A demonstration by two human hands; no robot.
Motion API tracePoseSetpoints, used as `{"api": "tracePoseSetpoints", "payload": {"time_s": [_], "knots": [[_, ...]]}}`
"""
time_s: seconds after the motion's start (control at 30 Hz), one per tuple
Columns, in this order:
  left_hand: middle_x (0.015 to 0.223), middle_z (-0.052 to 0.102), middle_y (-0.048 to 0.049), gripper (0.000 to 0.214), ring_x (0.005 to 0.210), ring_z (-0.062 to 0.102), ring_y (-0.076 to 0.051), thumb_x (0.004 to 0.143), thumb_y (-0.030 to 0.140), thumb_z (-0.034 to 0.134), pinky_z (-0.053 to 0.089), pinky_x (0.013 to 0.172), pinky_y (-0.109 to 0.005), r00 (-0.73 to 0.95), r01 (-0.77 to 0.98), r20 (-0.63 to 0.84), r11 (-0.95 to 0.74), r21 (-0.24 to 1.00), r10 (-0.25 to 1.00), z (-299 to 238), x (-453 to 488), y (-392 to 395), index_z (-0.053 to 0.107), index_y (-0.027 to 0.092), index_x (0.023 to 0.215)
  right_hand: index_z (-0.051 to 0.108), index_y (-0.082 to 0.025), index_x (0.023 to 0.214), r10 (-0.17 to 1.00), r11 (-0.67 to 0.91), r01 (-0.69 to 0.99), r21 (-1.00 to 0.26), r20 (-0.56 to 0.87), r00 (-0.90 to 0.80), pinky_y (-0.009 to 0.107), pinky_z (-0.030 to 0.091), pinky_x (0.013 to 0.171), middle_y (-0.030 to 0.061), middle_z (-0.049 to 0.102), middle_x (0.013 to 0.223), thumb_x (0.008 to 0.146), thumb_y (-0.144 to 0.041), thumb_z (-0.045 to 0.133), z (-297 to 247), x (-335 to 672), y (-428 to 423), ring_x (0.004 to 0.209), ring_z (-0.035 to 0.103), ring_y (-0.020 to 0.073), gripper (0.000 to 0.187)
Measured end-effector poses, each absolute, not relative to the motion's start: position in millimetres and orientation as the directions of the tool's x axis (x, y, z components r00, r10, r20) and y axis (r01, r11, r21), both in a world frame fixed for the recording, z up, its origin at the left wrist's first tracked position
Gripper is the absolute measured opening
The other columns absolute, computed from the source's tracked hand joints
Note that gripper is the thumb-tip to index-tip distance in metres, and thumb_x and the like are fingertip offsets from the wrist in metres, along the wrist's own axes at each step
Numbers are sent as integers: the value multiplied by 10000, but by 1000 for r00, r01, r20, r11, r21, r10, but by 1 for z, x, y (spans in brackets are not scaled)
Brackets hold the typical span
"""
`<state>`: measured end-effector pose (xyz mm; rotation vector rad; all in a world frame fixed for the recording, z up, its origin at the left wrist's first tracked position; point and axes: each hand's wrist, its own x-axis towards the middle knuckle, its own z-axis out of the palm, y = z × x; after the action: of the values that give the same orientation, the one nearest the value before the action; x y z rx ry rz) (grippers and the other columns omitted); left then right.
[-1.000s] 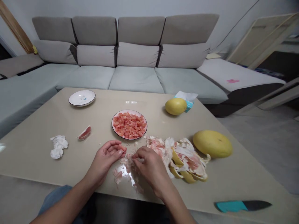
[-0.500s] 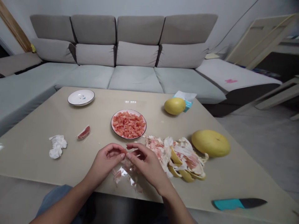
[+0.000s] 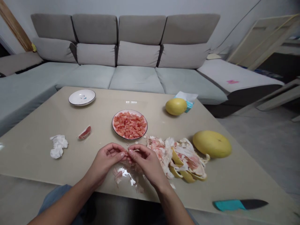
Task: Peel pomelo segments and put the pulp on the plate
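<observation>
Pink fruit piece (image 3: 126, 153), mostly hidden, sat just nearside of the plate (image 3: 120, 135). Left hand (image 3: 105, 161) and right hand (image 3: 148, 162) both pinched it. Right was apart a second earlier; piece now looked worked two-handed.

Free lane between fruit segment (image 3: 84, 133) and filled plate (image 3: 116, 115), peel heap (image 3: 178, 157) and large pomelo (image 3: 212, 144) blocking rightward

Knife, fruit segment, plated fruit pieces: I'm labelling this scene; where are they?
Knife (image 3: 233, 205): head view, on its teal handle.
Fruit segment (image 3: 84, 133): head view, on its pink flesh.
Plated fruit pieces (image 3: 129, 125): head view, heap's middle.
</observation>
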<state>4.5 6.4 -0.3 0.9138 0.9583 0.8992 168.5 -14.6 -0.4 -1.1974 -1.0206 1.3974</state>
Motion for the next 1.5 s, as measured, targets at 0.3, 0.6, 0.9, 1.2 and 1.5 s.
{"api": "tracePoseSetpoints", "payload": {"time_s": [0.3, 0.6, 0.9, 1.2, 1.5], "knots": [[883, 717, -33, 223, 855, 670, -166, 721, 264, 780, 525, 800, -265, 164, -177, -139, 168, 970, 977, -8, 6, 7, 666, 174, 890, 664, -197, 893, 988, -153, -255, -955, -155, -14, 305, 568, 713, 28, 722, 792, 752, -459, 741, -5, 161, -15, 753, 696, 187, 307], [926, 722, -47, 161, 905, 667, -186, 758, 252, 740, 520, 840, -276, 151, -111, -71, 88, 990, 986, -7, 4, 6, 696, 175, 892, 728, -200, 850, 999, 38, -52, -998, 37, 18, 286, 542, 779, 50, 692, 936, 757, -259, 736, -1, 162, -16, 852, 667, 180, 110], [905, 691, -24, 125, 901, 655, -154, 775, 238, 719, 534, 824, -257, 152, -156, -19, 43, 987, 988, -6, 8, 5, 661, 176, 867, 720, -193, 838, 990, 68, 47, -997, 73, 118, 254, 542, 658, 41, 704, 839, 762, -241, 721, -4, 157, -17, 748, 660, 171, 90], [885, 685, -18, 132, 880, 648, -146, 767, 233, 723, 539, 807, -251, 149, -155, -35, 59, 986, 988, -6, 9, 4, 653, 173, 862, 723, -208, 797, 965, 136, 107, -985, 157, 212, 229, 530, 629, 20, 708, 800, 760, -191, 718, -6, 153, -18, 713, 656, 155, 41], [848, 676, -1, 159, 779, 644, -110, 750, 239, 754, 544, 755, -215, 151, -210, -132, 163, 964, 980, 1, 7, 8, 644, 162, 835, 717, -201, 802, 939, 109, 66, -992, 125, 319, 264, 548, 665, 25, 718, 793, 755, -236, 725, -8, 161, -16, 712, 665, 166, 59]]}}
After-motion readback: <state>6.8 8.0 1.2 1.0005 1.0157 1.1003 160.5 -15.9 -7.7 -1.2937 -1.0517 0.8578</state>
